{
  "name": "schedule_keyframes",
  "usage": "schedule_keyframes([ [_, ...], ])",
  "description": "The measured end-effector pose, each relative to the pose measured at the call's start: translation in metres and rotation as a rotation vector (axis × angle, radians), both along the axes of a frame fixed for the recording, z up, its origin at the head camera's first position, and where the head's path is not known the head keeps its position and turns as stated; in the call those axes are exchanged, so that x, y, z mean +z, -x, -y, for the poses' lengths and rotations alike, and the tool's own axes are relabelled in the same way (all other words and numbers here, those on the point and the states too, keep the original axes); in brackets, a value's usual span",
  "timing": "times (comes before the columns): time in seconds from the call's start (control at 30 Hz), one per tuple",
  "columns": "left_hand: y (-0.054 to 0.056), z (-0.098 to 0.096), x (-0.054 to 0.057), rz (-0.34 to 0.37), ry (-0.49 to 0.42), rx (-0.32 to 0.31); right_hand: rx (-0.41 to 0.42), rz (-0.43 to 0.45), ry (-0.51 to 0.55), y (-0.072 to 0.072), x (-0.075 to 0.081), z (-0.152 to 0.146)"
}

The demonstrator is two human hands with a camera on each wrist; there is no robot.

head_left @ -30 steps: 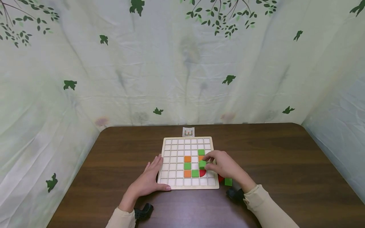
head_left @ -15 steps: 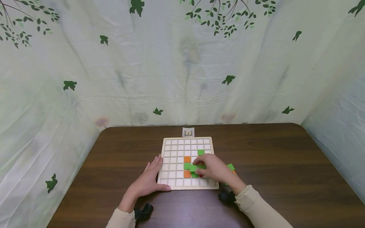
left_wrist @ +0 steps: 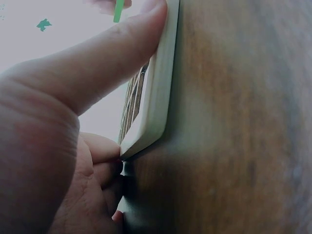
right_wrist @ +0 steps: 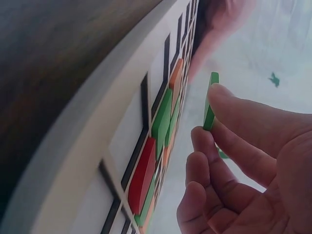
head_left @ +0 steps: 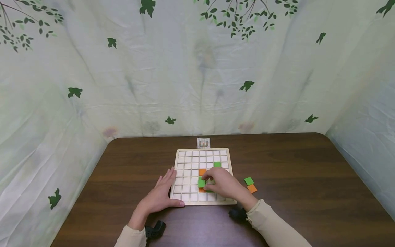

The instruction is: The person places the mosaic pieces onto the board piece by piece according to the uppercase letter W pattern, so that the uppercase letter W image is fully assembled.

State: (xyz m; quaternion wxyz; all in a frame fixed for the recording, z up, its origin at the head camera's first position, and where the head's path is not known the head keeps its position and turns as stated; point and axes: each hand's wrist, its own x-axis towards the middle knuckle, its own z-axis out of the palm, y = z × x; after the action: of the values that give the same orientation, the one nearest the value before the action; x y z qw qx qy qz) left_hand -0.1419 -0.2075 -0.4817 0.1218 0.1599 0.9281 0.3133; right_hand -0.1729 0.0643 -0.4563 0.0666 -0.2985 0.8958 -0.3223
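Observation:
A pale square grid board (head_left: 187, 180) lies flat on the table. My left hand (head_left: 159, 195) rests along its left side with straight fingers, its thumb (left_wrist: 107, 61) lying on the near edge at the corner. Over the board, my right hand (head_left: 223, 182) pinches a square green tile (right_wrist: 211, 102) between thumb and fingers, clear of the board's surface. Set in the grid are an orange tile (head_left: 202, 172), a green one farther right, and a red piece (right_wrist: 142, 175) shown in the right wrist view. The right hand hides part of the grid in the head view.
Right of the board, a loose green tile (head_left: 249, 181) and an orange tile (head_left: 252, 188) lie on the dark wooden table (head_left: 293, 178). A small printed grid card (head_left: 203, 142) lies behind the board. A leaf-patterned cloth (head_left: 185, 68) hangs behind the table.
My right hand has moved left across the board with the green tile, uncovering the loose tiles at the right. My left hand has stayed where it was.

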Motion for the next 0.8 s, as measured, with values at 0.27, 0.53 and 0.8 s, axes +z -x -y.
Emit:
schedule_keyframes([
  [0.27,0.001,0.001,-0.001,-0.006,-0.004,-0.005,0.015,-0.038,-0.021,0.001,-0.001,0.012],
  [0.53,0.000,0.002,-0.001,-0.008,-0.011,-0.010,0.042,-0.071,-0.055,0.002,-0.004,0.019],
  [0.8,0.000,0.002,-0.001,-0.003,-0.009,-0.007,0.075,-0.117,-0.098,0.002,-0.004,0.023],
])
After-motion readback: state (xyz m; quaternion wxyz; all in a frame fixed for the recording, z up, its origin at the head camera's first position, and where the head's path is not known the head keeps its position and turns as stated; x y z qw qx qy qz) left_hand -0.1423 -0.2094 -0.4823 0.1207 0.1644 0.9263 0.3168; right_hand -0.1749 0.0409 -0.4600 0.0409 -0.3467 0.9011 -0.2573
